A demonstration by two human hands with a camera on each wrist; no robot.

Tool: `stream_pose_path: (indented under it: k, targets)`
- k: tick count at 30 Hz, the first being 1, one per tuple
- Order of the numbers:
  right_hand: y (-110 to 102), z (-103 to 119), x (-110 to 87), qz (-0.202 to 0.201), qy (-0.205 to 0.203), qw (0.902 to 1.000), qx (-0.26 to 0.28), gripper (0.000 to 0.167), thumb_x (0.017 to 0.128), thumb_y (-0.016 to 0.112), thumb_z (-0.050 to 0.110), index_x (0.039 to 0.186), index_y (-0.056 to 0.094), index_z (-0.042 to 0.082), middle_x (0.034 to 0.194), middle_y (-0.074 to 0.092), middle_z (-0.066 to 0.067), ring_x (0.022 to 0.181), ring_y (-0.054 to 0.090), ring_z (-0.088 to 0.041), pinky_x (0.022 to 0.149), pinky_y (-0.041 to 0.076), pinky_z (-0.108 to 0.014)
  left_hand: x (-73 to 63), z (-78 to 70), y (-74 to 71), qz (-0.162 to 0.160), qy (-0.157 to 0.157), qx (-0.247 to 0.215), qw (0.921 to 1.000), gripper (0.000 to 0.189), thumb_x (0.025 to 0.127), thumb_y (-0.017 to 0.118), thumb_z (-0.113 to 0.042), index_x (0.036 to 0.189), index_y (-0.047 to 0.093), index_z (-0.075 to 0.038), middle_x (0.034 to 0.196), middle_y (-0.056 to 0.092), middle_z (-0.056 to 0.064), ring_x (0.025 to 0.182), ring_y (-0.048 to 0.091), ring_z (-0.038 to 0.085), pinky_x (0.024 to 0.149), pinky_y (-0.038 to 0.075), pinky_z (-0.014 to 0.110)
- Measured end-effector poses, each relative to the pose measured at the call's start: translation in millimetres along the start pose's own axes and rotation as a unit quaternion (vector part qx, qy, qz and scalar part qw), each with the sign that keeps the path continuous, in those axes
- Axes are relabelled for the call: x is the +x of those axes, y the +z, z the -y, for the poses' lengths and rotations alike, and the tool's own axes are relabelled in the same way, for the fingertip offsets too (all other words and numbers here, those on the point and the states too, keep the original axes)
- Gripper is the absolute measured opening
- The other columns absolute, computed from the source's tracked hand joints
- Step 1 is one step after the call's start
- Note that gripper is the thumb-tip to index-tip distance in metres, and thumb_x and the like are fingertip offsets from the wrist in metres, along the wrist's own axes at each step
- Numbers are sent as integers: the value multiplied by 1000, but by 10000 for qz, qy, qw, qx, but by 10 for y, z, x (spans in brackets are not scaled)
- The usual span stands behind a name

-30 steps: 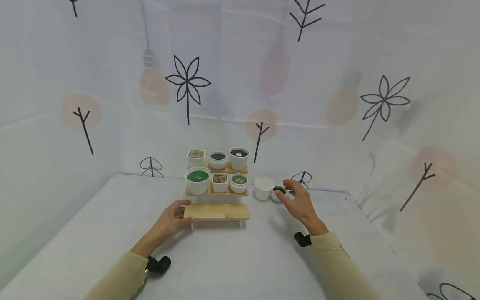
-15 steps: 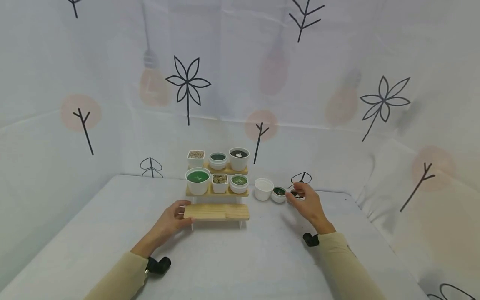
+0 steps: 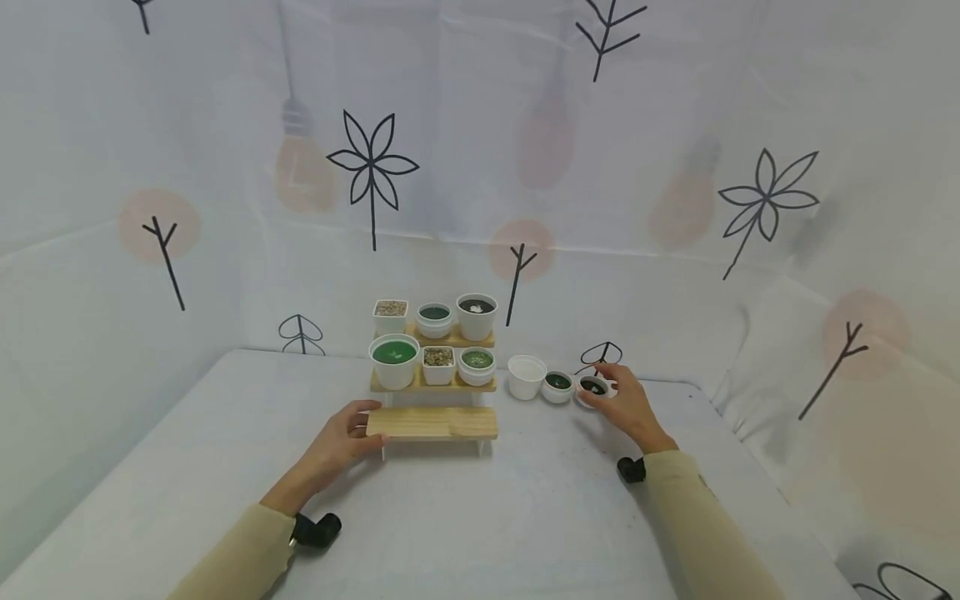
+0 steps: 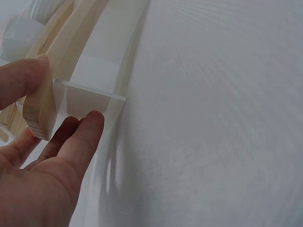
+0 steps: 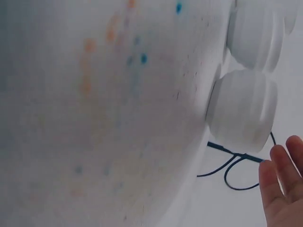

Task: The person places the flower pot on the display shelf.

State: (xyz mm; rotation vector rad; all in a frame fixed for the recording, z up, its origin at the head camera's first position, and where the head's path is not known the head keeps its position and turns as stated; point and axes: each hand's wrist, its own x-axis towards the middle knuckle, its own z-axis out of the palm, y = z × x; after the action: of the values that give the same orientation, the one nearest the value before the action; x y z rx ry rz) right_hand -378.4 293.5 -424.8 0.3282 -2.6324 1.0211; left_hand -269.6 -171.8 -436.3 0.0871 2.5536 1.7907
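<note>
A tiered wooden stand (image 3: 433,423) with white legs faces me in the head view. My left hand (image 3: 341,446) grips the left end of its lowest plank. In the left wrist view, one finger lies on the plank (image 4: 71,42) and other fingers are by the white leg (image 4: 90,97). My right hand (image 3: 626,408) is around a small round white pot (image 3: 596,390) with a dark filling, thumb in front and fingers behind. In the right wrist view its straight fingers (image 5: 270,182) lie just beside the pot (image 5: 244,111), seemingly apart from it; the thumb is out of view.
On the stand's upper planks sit several white pots, among them a large green-filled one (image 3: 395,358) and a square one (image 3: 438,365). A white cup (image 3: 527,377) and a green-filled pot (image 3: 557,387) stand left of the dark-filled pot. A patterned cloth (image 3: 450,208) hangs behind.
My right hand has moved rightward, past the green-filled pot, to the dark-filled pot at the row's end. The left hand has stayed on the stand.
</note>
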Motion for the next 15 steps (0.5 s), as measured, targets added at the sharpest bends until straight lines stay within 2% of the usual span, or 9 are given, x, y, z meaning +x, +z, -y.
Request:
stream_pose_path:
  k: [10, 15]
  targets:
    - [-27, -108, 187, 721, 406, 9962, -271, 81, 81, 73, 42, 141, 38, 0, 139, 40, -25, 124, 41, -43, 99, 35, -59, -14, 3, -1, -33, -52, -4, 10000, 66, 83, 73, -16, 140, 40, -6, 133, 50, 22, 118, 53, 34, 94, 47, 45]
    - [-26, -126, 235, 934, 443, 9943, -276, 83, 80, 74, 39, 141, 36, -3, 139, 39, -27, 125, 39, -43, 100, 34, -59, -8, -8, 0, -38, -36, 39, 10000, 65, 84, 73, -17, 140, 40, -7, 133, 50, 22, 118, 53, 34, 94, 47, 45]
